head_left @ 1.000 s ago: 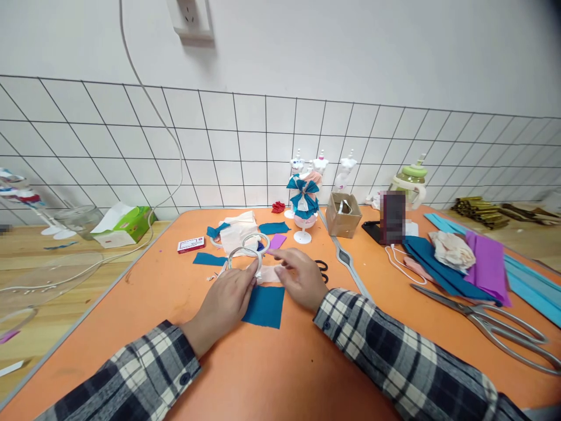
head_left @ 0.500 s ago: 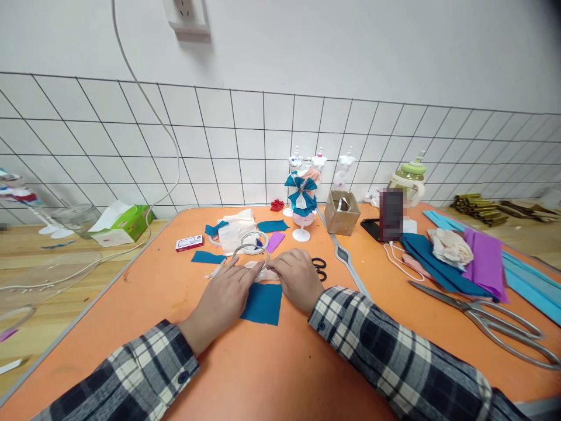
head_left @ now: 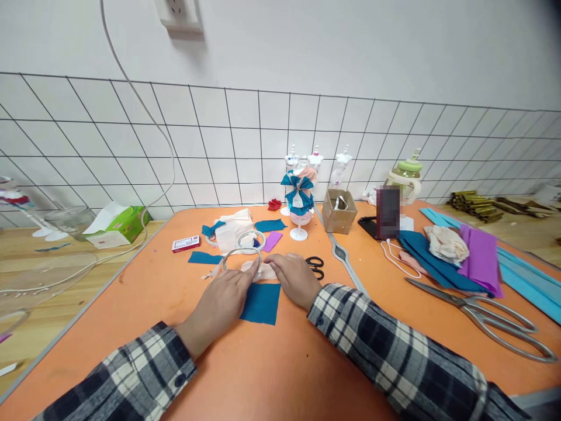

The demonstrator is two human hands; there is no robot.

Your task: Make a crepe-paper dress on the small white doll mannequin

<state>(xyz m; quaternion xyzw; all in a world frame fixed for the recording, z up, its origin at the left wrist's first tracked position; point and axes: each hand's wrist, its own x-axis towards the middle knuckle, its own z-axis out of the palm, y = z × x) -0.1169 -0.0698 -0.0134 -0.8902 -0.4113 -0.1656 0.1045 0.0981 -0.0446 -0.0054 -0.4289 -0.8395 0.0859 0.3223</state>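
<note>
My left hand (head_left: 225, 294) is closed at the near side of a thin roll of tape (head_left: 224, 257), whose ring shows above the fingers. My right hand (head_left: 297, 280) has its fingers bent and pressed together, their tips at the edge of a pale pink piece of paper (head_left: 267, 272). Anything pinched in them is too small to make out. A dark blue square of crepe paper (head_left: 262, 304) lies flat on the table between and in front of the hands. Black-handled scissors (head_left: 315, 264) lie just beyond my right hand, partly hidden. Another tape roll (head_left: 263, 241) rests farther back.
Blue, white and purple scraps (head_left: 272, 241) lie behind the hands. A small dress-form stand (head_left: 298, 235) wears a blue bow. Beside it stands a cardboard box (head_left: 339, 217). Large metal shears (head_left: 477, 318) and folded paper (head_left: 482, 257) lie right; a small red-and-white box (head_left: 186, 244) lies left.
My left hand and the tape roll have shifted slightly left, away from my right hand, so the gap between the fingertips is wider. The whole view has turned slightly.
</note>
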